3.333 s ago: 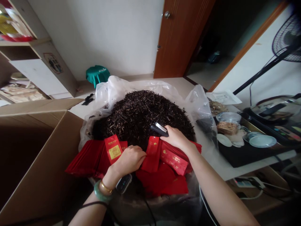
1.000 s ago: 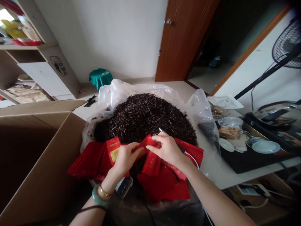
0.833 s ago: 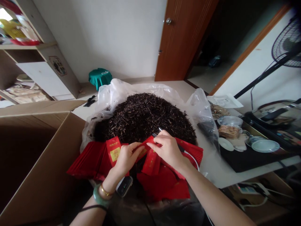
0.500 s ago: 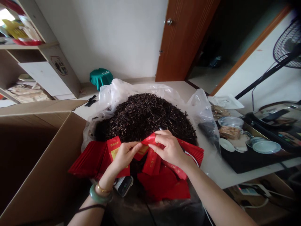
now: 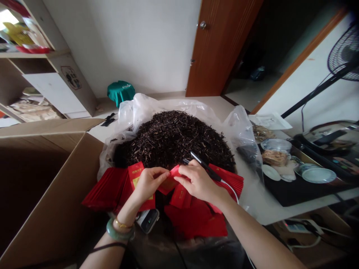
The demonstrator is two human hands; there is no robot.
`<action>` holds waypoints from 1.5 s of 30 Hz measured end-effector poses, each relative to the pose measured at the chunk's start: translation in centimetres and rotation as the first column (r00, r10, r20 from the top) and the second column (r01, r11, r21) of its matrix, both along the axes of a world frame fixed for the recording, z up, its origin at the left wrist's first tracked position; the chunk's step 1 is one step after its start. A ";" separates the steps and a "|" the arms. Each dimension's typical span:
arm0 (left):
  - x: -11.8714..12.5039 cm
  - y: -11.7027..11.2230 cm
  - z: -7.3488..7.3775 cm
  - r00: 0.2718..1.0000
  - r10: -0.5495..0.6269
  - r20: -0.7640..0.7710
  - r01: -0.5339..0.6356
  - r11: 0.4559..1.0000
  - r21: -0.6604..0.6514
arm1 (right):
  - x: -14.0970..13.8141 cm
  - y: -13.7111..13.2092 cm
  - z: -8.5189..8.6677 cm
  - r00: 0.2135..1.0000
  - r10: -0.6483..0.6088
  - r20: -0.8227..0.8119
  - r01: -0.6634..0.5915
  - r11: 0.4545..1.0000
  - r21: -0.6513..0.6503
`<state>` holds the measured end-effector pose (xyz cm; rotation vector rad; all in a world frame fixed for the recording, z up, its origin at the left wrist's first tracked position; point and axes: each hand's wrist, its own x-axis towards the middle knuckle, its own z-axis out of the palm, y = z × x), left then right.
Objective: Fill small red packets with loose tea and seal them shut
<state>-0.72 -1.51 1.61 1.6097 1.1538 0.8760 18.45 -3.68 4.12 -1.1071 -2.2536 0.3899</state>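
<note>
A heap of dark loose tea leaves (image 5: pixel 174 138) fills a clear plastic bag (image 5: pixel 140 108) in front of me. Several red packets (image 5: pixel 112 186) lie fanned along its near edge. My left hand (image 5: pixel 150 182) and my right hand (image 5: pixel 196 181) both pinch one small red packet (image 5: pixel 171 178) between them, over the near edge of the tea. My right hand also holds a thin dark tool (image 5: pixel 203 165) with a white cord, lying across its fingers. A small digital scale (image 5: pixel 148 220) sits under my left wrist.
An open cardboard box (image 5: pixel 47 179) stands at the left. A tray with small dishes and cups (image 5: pixel 294 168) sits at the right, with a standing fan (image 5: pixel 342 52) behind it. A brown door (image 5: pixel 218 45) and a green stool (image 5: pixel 120 91) are farther back; shelves (image 5: pixel 42 74) at the far left.
My right hand has left the packet pile and joined my left hand on one red packet. The dark tool now lies across my right fingers, pointing up and back.
</note>
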 end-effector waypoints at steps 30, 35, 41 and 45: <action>0.1 0.1 -1.6 0.833 0.196 -0.517 0.349 0.540 0.766 | 0.3 1.1 -2.2 0.589 -0.403 -0.701 -0.525 0.468 -0.711; -0.5 0.4 -1.8 0.791 0.276 -0.546 0.295 0.610 0.735 | -0.3 1.0 -1.9 0.523 -0.445 -0.727 -0.612 0.397 -0.684; -0.5 -0.1 -1.3 0.757 0.251 -0.603 0.347 0.628 0.697 | 0.6 0.9 -2.1 0.695 -0.309 -0.649 -0.493 0.452 -0.743; 0.0 -0.2 -1.3 0.747 0.147 -0.649 0.443 0.618 0.650 | 0.6 0.7 -2.5 0.745 -0.253 -0.617 -0.459 0.475 -0.750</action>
